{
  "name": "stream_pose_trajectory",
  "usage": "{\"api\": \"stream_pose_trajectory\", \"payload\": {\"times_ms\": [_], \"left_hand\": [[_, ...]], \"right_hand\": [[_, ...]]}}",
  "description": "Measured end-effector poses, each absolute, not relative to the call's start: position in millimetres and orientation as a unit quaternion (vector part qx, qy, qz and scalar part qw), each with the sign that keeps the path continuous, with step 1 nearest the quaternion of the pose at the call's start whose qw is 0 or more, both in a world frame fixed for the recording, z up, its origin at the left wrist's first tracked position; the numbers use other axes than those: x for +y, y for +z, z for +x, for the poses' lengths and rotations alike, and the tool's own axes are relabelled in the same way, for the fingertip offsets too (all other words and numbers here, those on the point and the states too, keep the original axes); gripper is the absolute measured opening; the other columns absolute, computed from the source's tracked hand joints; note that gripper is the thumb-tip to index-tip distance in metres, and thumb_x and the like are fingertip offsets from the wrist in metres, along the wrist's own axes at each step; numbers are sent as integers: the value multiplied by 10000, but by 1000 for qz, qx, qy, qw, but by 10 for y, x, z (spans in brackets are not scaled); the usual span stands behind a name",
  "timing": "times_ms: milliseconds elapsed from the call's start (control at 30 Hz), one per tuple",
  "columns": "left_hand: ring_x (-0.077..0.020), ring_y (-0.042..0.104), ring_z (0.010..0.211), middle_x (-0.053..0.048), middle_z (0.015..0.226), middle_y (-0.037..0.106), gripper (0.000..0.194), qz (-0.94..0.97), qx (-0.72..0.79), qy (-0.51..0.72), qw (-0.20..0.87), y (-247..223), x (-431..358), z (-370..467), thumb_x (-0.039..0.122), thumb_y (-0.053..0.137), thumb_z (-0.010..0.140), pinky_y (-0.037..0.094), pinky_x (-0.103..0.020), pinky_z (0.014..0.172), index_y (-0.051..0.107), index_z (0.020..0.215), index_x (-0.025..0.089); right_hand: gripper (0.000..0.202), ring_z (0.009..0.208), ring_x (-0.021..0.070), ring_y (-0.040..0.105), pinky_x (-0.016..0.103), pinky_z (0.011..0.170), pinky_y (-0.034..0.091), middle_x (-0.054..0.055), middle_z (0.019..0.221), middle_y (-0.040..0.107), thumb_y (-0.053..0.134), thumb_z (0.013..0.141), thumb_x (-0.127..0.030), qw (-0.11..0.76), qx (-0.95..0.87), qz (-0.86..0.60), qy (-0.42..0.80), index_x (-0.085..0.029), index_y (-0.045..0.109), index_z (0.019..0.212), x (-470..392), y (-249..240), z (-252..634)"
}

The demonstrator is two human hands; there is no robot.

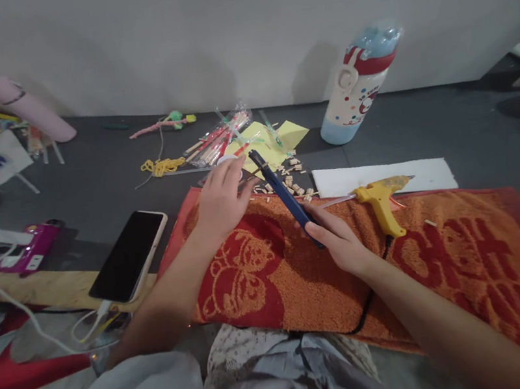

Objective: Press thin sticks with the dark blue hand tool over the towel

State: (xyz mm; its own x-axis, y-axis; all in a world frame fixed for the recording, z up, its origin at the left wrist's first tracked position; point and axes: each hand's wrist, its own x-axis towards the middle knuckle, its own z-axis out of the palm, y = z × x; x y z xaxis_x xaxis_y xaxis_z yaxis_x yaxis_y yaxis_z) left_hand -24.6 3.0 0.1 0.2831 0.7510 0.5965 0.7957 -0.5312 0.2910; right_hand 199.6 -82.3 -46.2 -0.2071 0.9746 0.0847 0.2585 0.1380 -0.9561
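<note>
My right hand (339,241) grips a long dark blue hand tool (284,194), tilted up and to the left. Its black end looks like jaws, but I cannot make out its exact kind. My left hand (223,197) is beside that end, thumb and fingers around a thin wooden stick (260,169) that reaches the tool's head. Just beyond, several short cut wooden bits (294,184) lie scattered by yellow paper (297,136). Under both hands spreads an orange and red towel (315,291).
A yellow glue gun (382,198) lies on the towel, near a white board (385,176). Behind are a bottle (348,98), bagged sticks (221,136) and yellow string (161,166). At left are a plugged-in phone (129,256), a purple power strip (36,246) and a pink flask (29,106).
</note>
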Motion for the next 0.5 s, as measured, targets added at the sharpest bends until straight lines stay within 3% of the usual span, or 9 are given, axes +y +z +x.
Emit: {"api": "stream_pose_trajectory", "payload": {"times_ms": [100,167,233,333,500], "left_hand": [[-206,614,865,-91,827,673,320,-811,-456,-366,4,56,-111,-137,449,520,901,468,-344,818,620,777,171],[-174,581,697,-54,674,613,421,-816,-463,-327,-117,56,-205,-49,494,454,924,463,-322,703,568,672,177],[-163,584,683,-45,728,637,410,-783,-467,-298,-281,9,-276,48,546,478,898,466,-310,673,592,769,174],[-185,629,833,-68,906,674,437,-686,-394,-324,-519,-113,-324,185,591,554,837,504,-324,770,576,947,169],[-202,611,923,-72,964,636,523,-577,-375,-358,-631,-243,-336,292,567,729,697,505,-329,812,524,973,172]], "right_hand": [[676,1045,293,653,478,930,513,119,1236,668,469,864,-668,420,-597,-491,476,-209,526,1357,-816,-465,1977],[687,1015,286,663,474,918,521,115,1254,663,465,856,-685,431,-585,-489,482,-214,527,1353,-819,-461,1957],[673,1077,291,646,477,961,501,109,1291,648,460,861,-683,441,-588,-486,473,-220,536,1344,-826,-450,1932],[644,1240,297,565,477,1066,428,102,1367,604,447,885,-655,445,-614,-466,455,-224,528,1357,-841,-429,1890],[614,1283,293,535,479,1099,397,101,1382,593,406,921,-619,434,-647,-452,435,-233,492,1390,-852,-417,1855]]}}
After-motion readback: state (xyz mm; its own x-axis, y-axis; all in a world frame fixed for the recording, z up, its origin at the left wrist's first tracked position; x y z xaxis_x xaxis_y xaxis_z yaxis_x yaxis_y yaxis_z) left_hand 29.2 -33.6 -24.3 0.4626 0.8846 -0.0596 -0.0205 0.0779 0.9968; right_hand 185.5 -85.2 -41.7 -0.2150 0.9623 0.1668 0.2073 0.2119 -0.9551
